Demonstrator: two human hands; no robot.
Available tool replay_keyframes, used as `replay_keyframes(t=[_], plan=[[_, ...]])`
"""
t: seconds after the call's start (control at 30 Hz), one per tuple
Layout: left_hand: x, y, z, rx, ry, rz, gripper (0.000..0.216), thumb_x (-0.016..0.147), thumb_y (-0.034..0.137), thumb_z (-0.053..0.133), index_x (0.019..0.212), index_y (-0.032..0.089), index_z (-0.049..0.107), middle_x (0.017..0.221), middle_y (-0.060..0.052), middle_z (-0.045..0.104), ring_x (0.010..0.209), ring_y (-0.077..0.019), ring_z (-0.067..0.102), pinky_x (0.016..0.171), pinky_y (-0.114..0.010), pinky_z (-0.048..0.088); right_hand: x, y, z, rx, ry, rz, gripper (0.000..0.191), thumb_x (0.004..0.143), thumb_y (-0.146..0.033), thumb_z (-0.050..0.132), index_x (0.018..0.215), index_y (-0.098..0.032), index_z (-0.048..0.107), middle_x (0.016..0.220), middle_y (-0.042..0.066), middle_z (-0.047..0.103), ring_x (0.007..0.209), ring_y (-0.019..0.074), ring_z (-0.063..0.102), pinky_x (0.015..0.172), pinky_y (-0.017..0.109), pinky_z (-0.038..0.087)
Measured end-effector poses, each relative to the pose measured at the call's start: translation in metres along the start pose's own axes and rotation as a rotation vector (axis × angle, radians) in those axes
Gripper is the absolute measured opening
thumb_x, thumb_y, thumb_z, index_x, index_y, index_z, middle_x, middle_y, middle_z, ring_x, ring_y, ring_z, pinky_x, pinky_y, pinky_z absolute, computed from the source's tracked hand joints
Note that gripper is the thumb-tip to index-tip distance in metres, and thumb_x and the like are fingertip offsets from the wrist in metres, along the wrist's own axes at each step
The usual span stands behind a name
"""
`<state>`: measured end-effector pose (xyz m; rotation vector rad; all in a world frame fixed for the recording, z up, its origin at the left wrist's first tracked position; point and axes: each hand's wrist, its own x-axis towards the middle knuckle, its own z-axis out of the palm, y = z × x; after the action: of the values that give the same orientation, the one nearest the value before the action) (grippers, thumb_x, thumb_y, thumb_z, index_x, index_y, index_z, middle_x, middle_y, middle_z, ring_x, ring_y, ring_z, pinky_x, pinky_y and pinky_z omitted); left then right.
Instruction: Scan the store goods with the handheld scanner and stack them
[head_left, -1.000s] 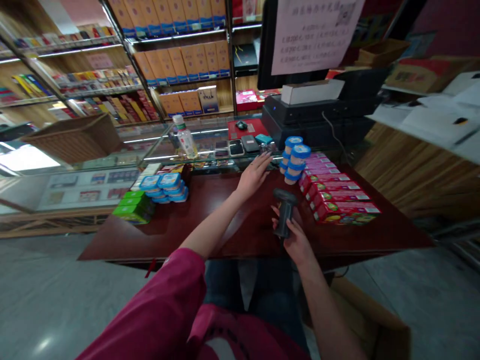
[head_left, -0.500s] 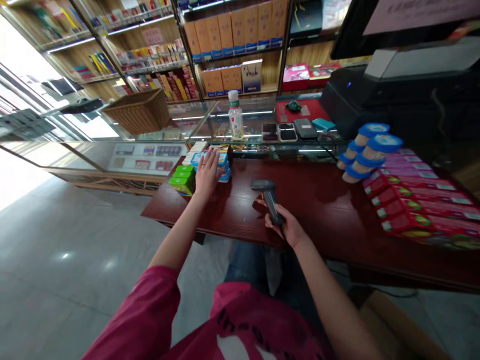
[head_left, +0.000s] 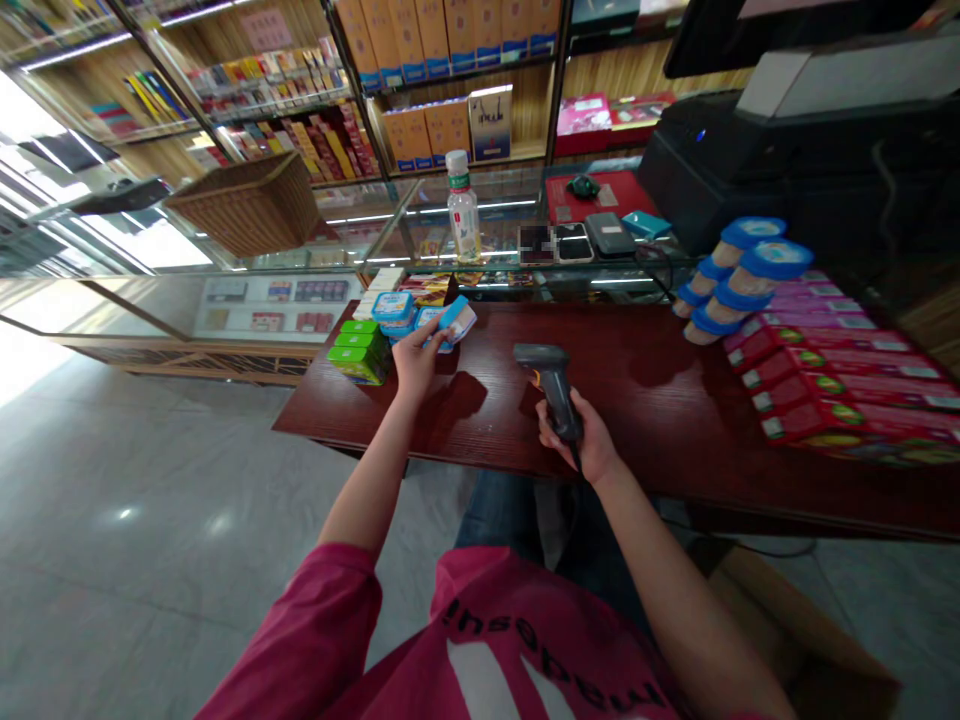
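Observation:
My left hand (head_left: 418,358) grips a small blue-and-white pack (head_left: 459,319), tilted and raised above the brown table. Beneath and beside it are more blue packs (head_left: 393,309) in stacks. Just left of those stand several green boxes (head_left: 360,352), with white boxes (head_left: 381,290) behind them. My right hand (head_left: 574,437) is wrapped round the handle of a black barcode scanner (head_left: 553,385). The scanner's head points left, toward the pack, with a gap between them. A cable hangs from the bottom of its handle.
Stacked blue-lidded tubs (head_left: 739,278) and red boxes (head_left: 855,390) take up the table's right side. Behind the table (head_left: 495,430), a glass counter holds a bottle (head_left: 463,212), phones (head_left: 574,243) and a wicker basket (head_left: 247,200). A cardboard box (head_left: 802,620) sits on the floor at right.
My left hand, earlier spread over the stack of blue packs, now has one lifted off and tilted to the right. The scanner in my right hand has shifted slightly right.

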<state>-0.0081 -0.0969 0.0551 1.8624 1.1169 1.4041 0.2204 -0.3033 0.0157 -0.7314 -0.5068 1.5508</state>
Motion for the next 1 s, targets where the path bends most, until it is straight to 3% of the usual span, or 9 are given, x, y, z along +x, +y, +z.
replay_keyframes(t=[0.13,0.2,0.33,0.4,0.53,0.63,0.77,0.9,1.0], plan=[[-0.033,-0.013,0.023,-0.253,-0.101,-0.217,0.037,0.084,0.037,0.078,0.114,0.015,0.081,0.114,-0.009,0.08,0.107,-0.0307,0.076,0.101,-0.045,0.057,-0.004,0.001,-0.003,0.028,-0.004,0.005,0.038,0.093,-0.059,0.059,0.094,-0.021,0.065,0.077,0.0,0.065,0.041,0.0096,0.045,0.044,0.027,0.035],[-0.045,-0.015,0.026,-0.273,-0.207,-0.23,0.04,0.084,0.04,0.077,0.116,0.015,0.081,0.118,-0.01,0.079,0.112,-0.0319,0.075,0.106,-0.049,0.055,-0.005,0.001,-0.003,0.04,0.007,0.002,0.035,0.094,-0.057,0.06,0.099,-0.022,0.065,0.077,-0.001,0.065,0.04,0.0094,0.045,0.044,0.027,0.035],[-0.053,-0.011,0.009,-0.133,-0.467,-0.05,0.042,0.09,0.038,0.073,0.127,0.02,0.076,0.142,-0.008,0.068,0.139,-0.0306,0.06,0.123,-0.047,0.042,-0.005,-0.001,-0.001,0.085,0.018,-0.024,0.032,0.097,-0.053,0.057,0.104,-0.023,0.065,0.075,-0.002,0.065,0.04,0.0088,0.045,0.045,0.026,0.038],[-0.052,-0.008,-0.005,-0.004,-0.534,0.042,0.04,0.094,0.036,0.068,0.132,0.023,0.074,0.152,-0.007,0.059,0.147,-0.0285,0.051,0.124,-0.045,0.041,-0.005,-0.002,0.0,0.108,0.021,-0.039,0.033,0.098,-0.053,0.056,0.108,-0.023,0.066,0.074,-0.002,0.065,0.039,0.0082,0.045,0.044,0.025,0.038],[-0.054,0.0,-0.022,0.265,-0.634,0.265,0.04,0.099,0.032,0.061,0.138,0.024,0.068,0.151,-0.007,0.061,0.15,-0.0261,0.048,0.125,-0.05,0.04,-0.003,0.0,-0.001,0.138,0.017,-0.048,0.033,0.098,-0.052,0.057,0.112,-0.022,0.065,0.076,-0.002,0.066,0.042,0.0084,0.048,0.044,0.024,0.039],[-0.062,0.009,-0.014,0.466,-0.632,0.402,0.051,0.095,0.035,0.07,0.143,0.021,0.063,0.151,-0.011,0.06,0.149,-0.0283,0.048,0.129,-0.055,0.033,-0.002,0.002,-0.003,0.135,-0.007,-0.025,0.033,0.097,-0.053,0.059,0.104,-0.022,0.065,0.075,-0.001,0.065,0.043,0.0088,0.049,0.045,0.024,0.041],[-0.07,0.017,0.013,0.578,-0.528,0.318,0.047,0.096,0.024,0.067,0.143,0.019,0.064,0.152,-0.014,0.058,0.146,-0.0299,0.052,0.127,-0.051,0.037,-0.003,0.003,-0.004,0.105,-0.016,-0.009,0.034,0.095,-0.056,0.062,0.093,-0.022,0.062,0.076,-0.001,0.064,0.044,0.009,0.049,0.044,0.025,0.04],[-0.07,0.013,0.028,0.348,-0.467,0.185,0.04,0.098,0.015,0.056,0.135,0.024,0.071,0.148,-0.008,0.063,0.143,-0.0246,0.056,0.126,-0.045,0.039,-0.006,0.003,-0.001,0.038,-0.055,-0.014,0.043,0.093,-0.063,0.063,0.082,-0.022,0.058,0.069,-0.001,0.058,0.044,0.0091,0.045,0.044,0.025,0.037],[-0.068,0.008,0.031,0.039,-0.399,0.062,0.034,0.096,0.025,0.063,0.128,0.023,0.075,0.143,-0.008,0.068,0.142,-0.0247,0.057,0.127,-0.047,0.037,-0.008,0.003,0.001,-0.011,-0.082,-0.04,0.047,0.091,-0.066,0.065,0.077,-0.022,0.055,0.064,-0.004,0.051,0.043,0.0094,0.043,0.044,0.026,0.035]])
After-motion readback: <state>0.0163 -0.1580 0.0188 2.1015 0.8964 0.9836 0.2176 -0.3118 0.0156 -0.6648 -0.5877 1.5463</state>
